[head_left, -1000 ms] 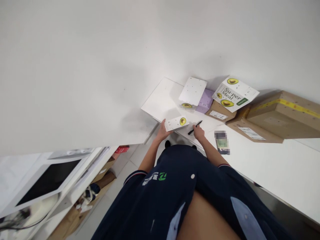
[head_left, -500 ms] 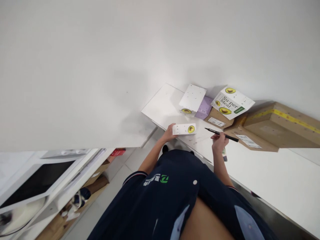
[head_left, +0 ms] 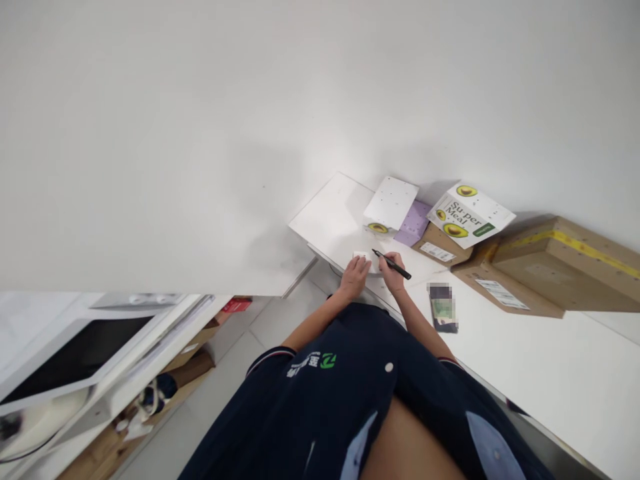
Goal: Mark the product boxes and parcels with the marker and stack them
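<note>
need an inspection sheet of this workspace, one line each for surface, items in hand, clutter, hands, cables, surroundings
Surface: white table, things grouped toward the wall side.
Items in hand: small white box, mostly hidden; black pen, held slanted, tip contact unclear.
Clutter: Su-per Meal box, white box, purple box, brown cartons, pixelated flat item.
Hands: left hand over the small white box; right hand grips the black pen.
Cables: dark cord-like line, lower left; identity uncertain.
Surroundings: white wall, dark panel in white frame, tiled floor.
</note>
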A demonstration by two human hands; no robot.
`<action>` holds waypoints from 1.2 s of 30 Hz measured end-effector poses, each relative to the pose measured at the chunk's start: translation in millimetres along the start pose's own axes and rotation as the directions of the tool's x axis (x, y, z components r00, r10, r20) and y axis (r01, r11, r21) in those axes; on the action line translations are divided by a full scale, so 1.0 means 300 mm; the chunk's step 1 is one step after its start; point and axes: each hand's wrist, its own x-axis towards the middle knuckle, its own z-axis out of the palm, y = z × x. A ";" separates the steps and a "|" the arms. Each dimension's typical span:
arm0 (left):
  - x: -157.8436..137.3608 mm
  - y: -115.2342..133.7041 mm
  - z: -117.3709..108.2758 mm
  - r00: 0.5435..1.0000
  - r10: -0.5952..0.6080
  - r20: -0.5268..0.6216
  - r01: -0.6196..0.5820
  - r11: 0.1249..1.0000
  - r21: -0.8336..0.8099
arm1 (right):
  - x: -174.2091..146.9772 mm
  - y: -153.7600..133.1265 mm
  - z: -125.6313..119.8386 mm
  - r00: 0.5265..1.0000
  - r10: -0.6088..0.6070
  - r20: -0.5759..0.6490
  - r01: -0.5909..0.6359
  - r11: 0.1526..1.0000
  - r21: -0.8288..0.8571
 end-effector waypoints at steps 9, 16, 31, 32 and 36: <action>-0.003 -0.024 0.037 0.995 0.036 -0.098 -0.039 0.999 -0.028 | 0.013 0.035 -0.015 0.984 -0.025 0.175 0.031 0.999 -0.032; -0.005 -0.026 0.051 0.994 0.034 -0.108 -0.040 0.998 -0.053 | 0.007 0.038 -0.010 0.988 -0.038 0.152 0.062 0.986 -0.157; -0.009 -0.026 0.050 0.992 0.035 -0.120 -0.042 0.998 -0.053 | 0.003 0.028 -0.001 0.986 -0.081 0.146 0.108 0.977 -0.186; -0.010 -0.026 0.049 0.993 0.034 -0.115 -0.040 0.998 -0.053 | 0.003 0.028 -0.001 0.986 -0.079 0.147 0.106 0.977 -0.188; -0.012 -0.027 0.046 0.993 0.037 -0.109 -0.042 0.998 -0.042 | 0.000 0.029 -0.001 0.990 -0.055 0.131 0.079 0.980 -0.185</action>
